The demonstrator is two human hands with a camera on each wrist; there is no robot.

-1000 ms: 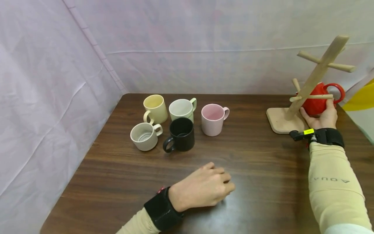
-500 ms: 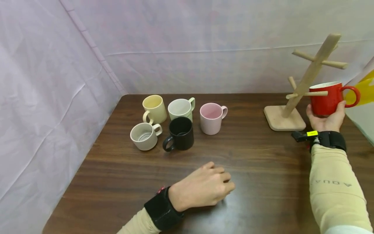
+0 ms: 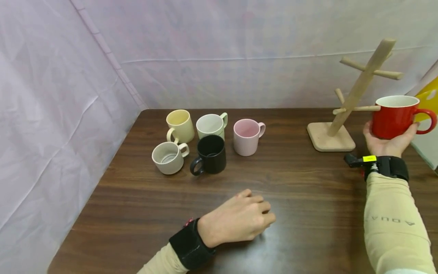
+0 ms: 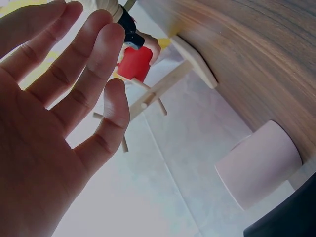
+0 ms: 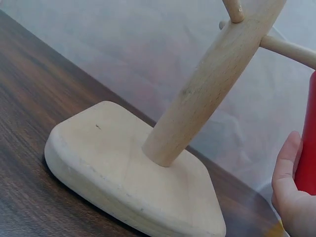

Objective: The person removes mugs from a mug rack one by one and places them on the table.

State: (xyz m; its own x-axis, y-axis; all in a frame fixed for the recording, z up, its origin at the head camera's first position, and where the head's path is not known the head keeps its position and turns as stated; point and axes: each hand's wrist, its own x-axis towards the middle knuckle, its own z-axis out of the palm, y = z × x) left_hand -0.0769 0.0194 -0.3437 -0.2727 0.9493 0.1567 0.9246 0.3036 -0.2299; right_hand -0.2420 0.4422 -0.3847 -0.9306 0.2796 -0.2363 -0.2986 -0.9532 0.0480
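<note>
My right hand [image 3: 390, 145] grips a red mug [image 3: 393, 118] with a white inside, low on its body. The mug is upright with its handle to the right. Just left of it stands a wooden mug tree [image 3: 356, 89], whose lower right peg ends close to the mug's side. In the right wrist view, the thumb [image 5: 286, 168] lies along the red wall. My left hand [image 3: 239, 219] rests near the table's front with loosely bent fingers and holds nothing. Nearest to it are a black mug [image 3: 213, 154] and a pink mug [image 3: 245, 139].
Left of the pink mug stand a yellow mug [image 3: 183, 129], a pale green mug [image 3: 209, 123] and a low grey cup [image 3: 167, 161]. A white cloth [image 3: 239, 57] hangs behind the table [image 3: 291, 182]. Something yellow [image 3: 429, 101] shows at the far right.
My right hand has drawn the red mug rightward, out from behind the mug tree, and turned it from tilted to upright. My left hand has stayed put.
</note>
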